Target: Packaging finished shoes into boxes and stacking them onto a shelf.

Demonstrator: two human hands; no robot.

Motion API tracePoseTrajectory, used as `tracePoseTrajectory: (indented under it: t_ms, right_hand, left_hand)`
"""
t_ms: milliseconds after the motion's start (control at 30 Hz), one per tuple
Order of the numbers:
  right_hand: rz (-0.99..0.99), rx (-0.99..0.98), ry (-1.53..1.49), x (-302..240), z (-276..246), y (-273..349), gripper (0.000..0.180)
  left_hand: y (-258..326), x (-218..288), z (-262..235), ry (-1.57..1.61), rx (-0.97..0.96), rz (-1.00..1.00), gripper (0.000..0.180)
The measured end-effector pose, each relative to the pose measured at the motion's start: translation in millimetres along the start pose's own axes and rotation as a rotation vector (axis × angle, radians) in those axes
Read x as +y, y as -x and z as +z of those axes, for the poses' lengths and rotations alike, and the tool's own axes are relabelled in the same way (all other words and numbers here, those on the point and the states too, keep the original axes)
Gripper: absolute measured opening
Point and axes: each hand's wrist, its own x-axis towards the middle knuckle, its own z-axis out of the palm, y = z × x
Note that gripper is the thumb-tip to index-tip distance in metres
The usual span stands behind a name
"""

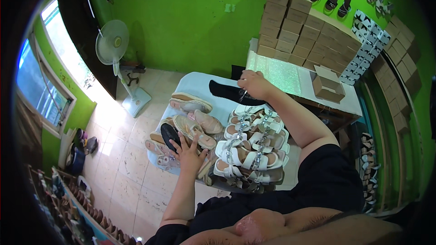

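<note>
A pale blue table [190, 81] in front of me carries several shoes. My left hand [188, 155] lies over the beige flat shoes [194, 129] on its left side, fingers spread, beside a black shoe [170, 136]. At the far right of the table my right hand [254, 85] is closed, fingers bent, over a pair of flat black pieces [225, 91]. A thin shiny bit shows under its fingers; what it grips is hidden. Between my arms stand rows of white sandals [234, 152] with sparkling straps.
Stacked brown boxes [309, 36] and an open carton [328, 86] sit on the shiny-topped table [284, 75] at the far right. A standing fan [113, 43] is at the far left. Shoe racks [79, 208] hold shoes at the near left; more sandals [369, 168] are at the right.
</note>
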Motion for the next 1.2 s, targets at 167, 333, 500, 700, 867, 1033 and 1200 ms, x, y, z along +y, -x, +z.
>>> tracePoseTrajectory:
  t_ms: [167,333,500,700,867,1033,1200]
  right_hand:
    - [0.281,0.141,-0.063,30,-37,86,0.013]
    - [0.461,0.32,0.006,48,-65,196,0.016]
    - [0.669,0.304,0.135,49,-86,306,0.018]
    - [0.899,0.274,-0.025,62,-99,439,0.014]
    - [1.078,0.334,-0.206,72,-89,545,0.012]
    - [1.167,0.505,-0.391,90,-64,606,0.011]
    - [1.15,0.658,-0.473,95,-51,634,0.012]
  left_hand:
    - [7,8,-10,-0.033,0.024,0.002,0.083]
    - [10,27,-24,-0.054,0.069,0.011,0.089]
    - [10,54,-33,-0.016,0.266,0.127,0.088]
    - [58,174,-78,0.06,0.429,0.259,0.083]
    - [132,320,-63,0.142,0.378,0.474,0.073]
    - [191,463,25,0.147,-0.105,0.677,0.06]
    - [198,536,164,0.311,-0.584,0.521,0.061]
